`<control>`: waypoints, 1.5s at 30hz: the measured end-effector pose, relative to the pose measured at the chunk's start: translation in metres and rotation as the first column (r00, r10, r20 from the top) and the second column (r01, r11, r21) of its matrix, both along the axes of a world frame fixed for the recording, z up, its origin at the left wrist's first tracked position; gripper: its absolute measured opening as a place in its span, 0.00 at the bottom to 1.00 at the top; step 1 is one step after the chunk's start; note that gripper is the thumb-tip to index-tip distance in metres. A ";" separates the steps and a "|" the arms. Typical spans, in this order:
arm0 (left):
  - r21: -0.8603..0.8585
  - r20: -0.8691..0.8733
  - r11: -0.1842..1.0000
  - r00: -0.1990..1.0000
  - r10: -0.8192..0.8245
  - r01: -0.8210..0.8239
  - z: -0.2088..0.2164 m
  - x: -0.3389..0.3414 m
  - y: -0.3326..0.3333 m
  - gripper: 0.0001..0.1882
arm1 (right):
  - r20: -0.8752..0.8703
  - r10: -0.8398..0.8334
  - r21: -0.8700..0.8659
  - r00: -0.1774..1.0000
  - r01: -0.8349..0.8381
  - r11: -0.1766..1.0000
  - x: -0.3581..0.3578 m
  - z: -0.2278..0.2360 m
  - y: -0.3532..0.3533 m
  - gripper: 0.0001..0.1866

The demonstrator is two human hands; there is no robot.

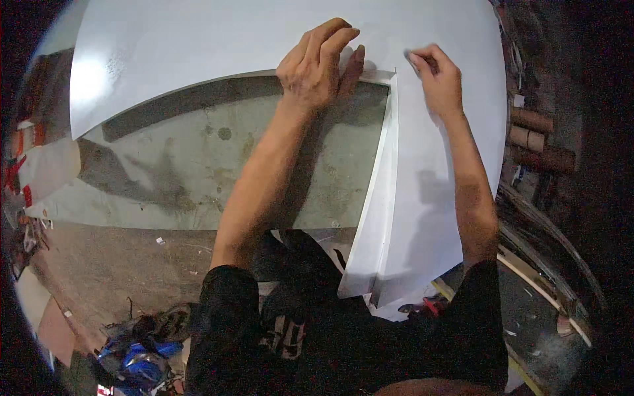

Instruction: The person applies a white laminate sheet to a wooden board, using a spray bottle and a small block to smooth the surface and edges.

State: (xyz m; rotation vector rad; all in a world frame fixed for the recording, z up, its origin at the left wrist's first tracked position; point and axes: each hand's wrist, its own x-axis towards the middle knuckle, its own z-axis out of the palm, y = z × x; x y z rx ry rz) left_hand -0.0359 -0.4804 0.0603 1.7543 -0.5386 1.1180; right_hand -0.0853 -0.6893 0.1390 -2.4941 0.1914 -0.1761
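A large white sheet lies over a worn grey-green tabletop. Its near edge curves in an arc at left and meets a straight, raised white strip at a corner. Over the curved edge, left of that corner, is my left hand, open, its fingers loosely bent and apart. I cannot tell how firmly it touches the sheet. Right of the corner, my right hand is closed in a pinch above the sheet. Something small and dark shows at its fingertips, too small to name.
Blue and dark items lie heaped on the floor at lower left. A red-handled tool is near my right side. Brown rolls and long curved strips line the right. Red and white items are at far left.
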 end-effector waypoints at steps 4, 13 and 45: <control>-0.014 0.007 1.000 1.000 0.010 -0.009 -0.004 0.002 0.002 0.22 | 0.016 0.192 -0.038 0.981 -0.191 0.981 -0.008 -0.010 0.015 0.05; -0.009 -0.009 1.000 1.000 -0.008 0.008 -0.001 0.000 0.004 0.20 | 0.061 0.121 -0.014 0.991 -0.120 0.993 -0.038 -0.006 0.017 0.02; -0.003 -0.033 1.000 0.999 0.016 -0.016 -0.003 -0.001 0.006 0.16 | 0.039 0.151 -0.115 0.988 -0.146 0.983 -0.015 0.019 0.027 0.05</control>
